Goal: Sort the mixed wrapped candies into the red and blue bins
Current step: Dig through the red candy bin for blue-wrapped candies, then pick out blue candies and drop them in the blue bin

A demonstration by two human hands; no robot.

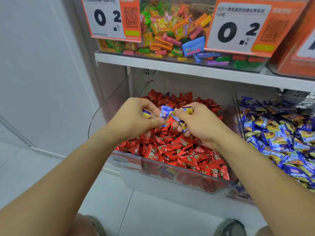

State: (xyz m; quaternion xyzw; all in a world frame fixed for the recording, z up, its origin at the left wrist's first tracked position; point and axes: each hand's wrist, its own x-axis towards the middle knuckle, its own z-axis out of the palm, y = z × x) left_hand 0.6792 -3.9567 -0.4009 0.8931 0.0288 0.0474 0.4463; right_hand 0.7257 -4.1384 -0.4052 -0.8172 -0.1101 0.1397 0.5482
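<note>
A clear bin (170, 169) on the low shelf is full of red wrapped candies (179, 150). To its right a second clear bin (238, 116) holds blue and yellow wrapped candies (281, 133). Both hands hover over the red bin. My left hand (134, 118) grips blue and yellow candies (164, 113), one end showing at its far side. My right hand (199, 123) holds several more blue and yellow candies (187, 110) in curled fingers. The two hands meet at the fingertips.
An upper shelf (170, 64) carries a clear bin of mixed bright candies (170, 31) with orange price tags (110, 17) reading 0.2. A white wall (34, 65) stands at the left. My shoes (230, 227) show on the pale floor below.
</note>
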